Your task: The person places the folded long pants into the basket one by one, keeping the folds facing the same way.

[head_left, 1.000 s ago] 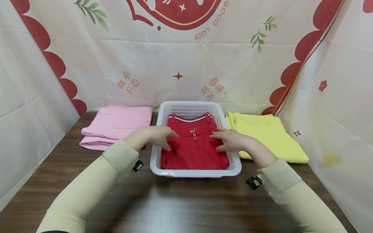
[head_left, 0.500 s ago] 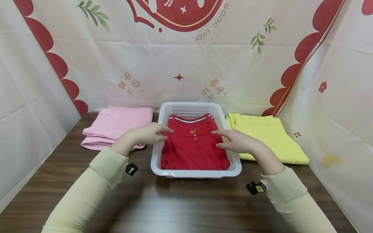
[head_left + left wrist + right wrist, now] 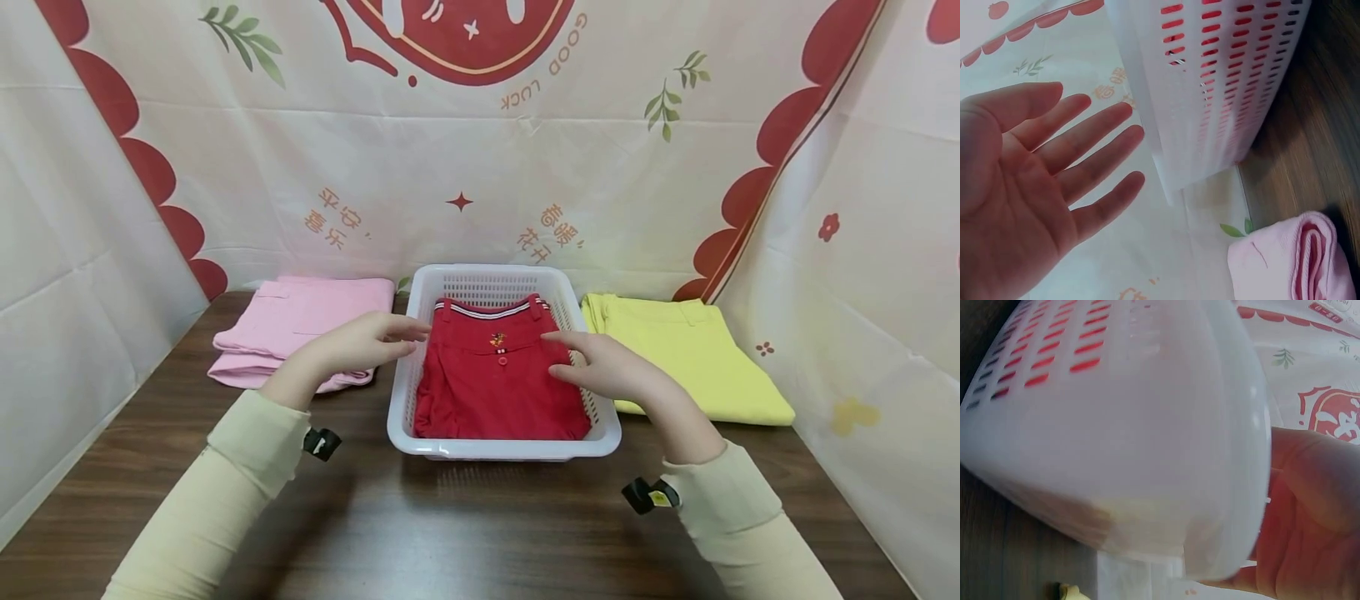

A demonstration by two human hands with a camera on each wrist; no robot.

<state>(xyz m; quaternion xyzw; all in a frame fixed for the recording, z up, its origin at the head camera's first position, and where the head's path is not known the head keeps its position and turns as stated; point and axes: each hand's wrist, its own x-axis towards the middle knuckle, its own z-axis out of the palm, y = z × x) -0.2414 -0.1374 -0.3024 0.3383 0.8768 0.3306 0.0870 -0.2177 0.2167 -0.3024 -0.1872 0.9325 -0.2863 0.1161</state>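
Note:
A white plastic basket (image 3: 504, 450) stands mid-table, holding folded red trousers (image 3: 502, 392) with a striped waistband, a button and a small embroidered patch. My left hand (image 3: 360, 343) hovers by the basket's left rim, holding nothing; the left wrist view shows the palm and spread fingers (image 3: 1107, 134) apart from the slotted wall. Over the basket's right side is my right hand (image 3: 611, 365), fingers extended above the red trousers and apparently gripping nothing. In the right wrist view the basket wall (image 3: 1147, 437) partly hides that hand (image 3: 1310, 512).
Folded pink trousers (image 3: 300, 317) lie left of the basket, near the left hand. To the right are folded yellow trousers (image 3: 697, 358). A printed cloth backdrop (image 3: 465, 150) rises behind the dark wooden table (image 3: 465, 533).
My left hand has drawn left from above the red trousers to the basket's left rim. The right hand has shifted only slightly. Basket and trousers look unmoved.

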